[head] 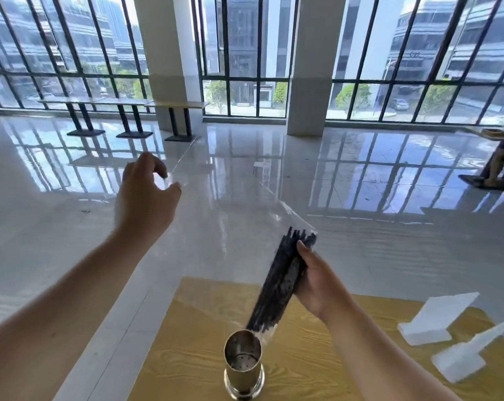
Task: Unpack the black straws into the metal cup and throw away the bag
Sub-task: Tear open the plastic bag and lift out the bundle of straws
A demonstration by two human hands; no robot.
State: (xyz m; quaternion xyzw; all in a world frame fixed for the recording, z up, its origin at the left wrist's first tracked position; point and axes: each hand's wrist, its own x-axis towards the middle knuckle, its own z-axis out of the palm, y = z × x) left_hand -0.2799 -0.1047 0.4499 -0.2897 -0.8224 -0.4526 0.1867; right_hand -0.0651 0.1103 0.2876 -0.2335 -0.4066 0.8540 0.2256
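Daylight pours in through the tall windows (pixel 245 53) ahead — bright, a little washed out toward the top. The glossy floor (pixel 360 183) throws back hard glare and mirrors the window bars. Straight frames bow outward near the edges — a wide lens. The left hand (pixel 146 195) looks slightly smeared; the white foam pieces (pixel 436 319) at right nearly blow out.
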